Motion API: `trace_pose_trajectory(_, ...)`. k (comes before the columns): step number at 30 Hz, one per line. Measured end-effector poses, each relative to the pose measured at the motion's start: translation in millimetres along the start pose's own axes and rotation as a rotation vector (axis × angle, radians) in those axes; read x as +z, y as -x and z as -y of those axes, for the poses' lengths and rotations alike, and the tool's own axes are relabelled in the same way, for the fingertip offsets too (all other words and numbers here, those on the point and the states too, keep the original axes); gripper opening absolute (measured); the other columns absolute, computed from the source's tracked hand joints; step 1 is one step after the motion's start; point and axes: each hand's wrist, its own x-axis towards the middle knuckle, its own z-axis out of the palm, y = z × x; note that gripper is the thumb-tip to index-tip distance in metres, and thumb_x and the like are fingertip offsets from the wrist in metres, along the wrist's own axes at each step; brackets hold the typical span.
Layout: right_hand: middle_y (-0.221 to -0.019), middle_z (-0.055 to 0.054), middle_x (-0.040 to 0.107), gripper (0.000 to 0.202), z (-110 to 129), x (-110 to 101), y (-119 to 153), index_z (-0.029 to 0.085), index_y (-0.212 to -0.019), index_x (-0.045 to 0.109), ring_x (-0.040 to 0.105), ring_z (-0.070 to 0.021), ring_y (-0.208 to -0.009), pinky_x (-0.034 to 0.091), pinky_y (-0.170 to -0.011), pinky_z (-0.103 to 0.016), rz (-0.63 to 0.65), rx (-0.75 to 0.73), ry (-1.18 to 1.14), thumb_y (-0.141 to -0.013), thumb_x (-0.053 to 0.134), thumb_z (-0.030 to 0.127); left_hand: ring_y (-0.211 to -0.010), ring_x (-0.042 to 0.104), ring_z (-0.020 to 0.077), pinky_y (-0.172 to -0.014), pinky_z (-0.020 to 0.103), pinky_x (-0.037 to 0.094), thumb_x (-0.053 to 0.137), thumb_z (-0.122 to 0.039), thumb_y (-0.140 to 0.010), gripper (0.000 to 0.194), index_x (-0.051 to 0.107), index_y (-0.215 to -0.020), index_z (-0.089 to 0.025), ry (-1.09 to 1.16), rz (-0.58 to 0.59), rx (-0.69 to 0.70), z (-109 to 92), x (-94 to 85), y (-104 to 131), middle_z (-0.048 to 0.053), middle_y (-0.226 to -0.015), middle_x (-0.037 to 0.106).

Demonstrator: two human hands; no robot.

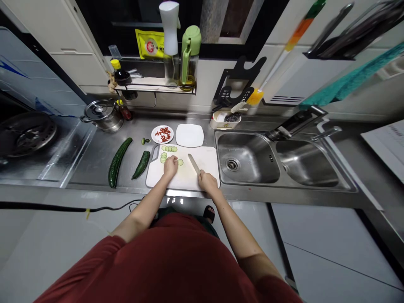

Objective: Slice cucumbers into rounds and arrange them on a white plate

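On the white cutting board (186,179) my left hand (171,167) rests with its fingers curled together among the cucumber slices. One cucumber slice (180,162) lies right by its fingertips; whether anything is pinched in them is hidden. Beyond that hand, a short row of cucumber slices (169,148) lies along the board's far left, with more slices just left of the fingers. My right hand (208,182) is wrapped round the handle of a knife (193,163), its blade slanting up and left over the board, apart from the slices.
A whole cucumber (120,163) and a shorter cut cucumber (141,164) lie left of the board, near small cucumber ends (145,141). Behind stand a plate of chopped red pieces (154,135) and a white plate (190,135). A sink (249,166) borders the right; a pot (104,115) stands back left.
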Motion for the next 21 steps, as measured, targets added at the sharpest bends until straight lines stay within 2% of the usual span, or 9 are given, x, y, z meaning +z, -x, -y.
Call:
trace_pose_trajectory(9, -0.099, -0.012, 0.066, 0.031, 15.4, 2.1, 23.8, 0.018, -0.114, 0.051, 0.064, -0.0238, -0.094, 0.044, -0.078, -0.032, 0.028, -0.094, 0.057, -0.099, 0.028, 0.033, -0.094, 0.059, 0.0203, -0.084, 0.03, 0.044, 0.044, -0.015, -0.083, 0.024, 0.064, -0.097, -0.019, -0.022, -0.004, 0.001, 2.7, 3.7, -1.3, 0.008, -0.096, 0.067)
trace_pose_trajectory(21, -0.101, -0.014, 0.066, 0.03, 17.7, 4.8, 27.1, 0.017, -0.114, 0.051, 0.064, -0.0243, -0.096, 0.045, -0.079, -0.032, 0.054, -0.105, 0.061, -0.099, 0.029, 0.03, -0.094, 0.059, 0.0201, -0.085, 0.03, 0.044, 0.047, -0.017, -0.083, 0.024, 0.064, -0.1, -0.019, -0.041, 0.035, -0.017, 0.2, -0.5, -2.4, 0.008, -0.096, 0.067)
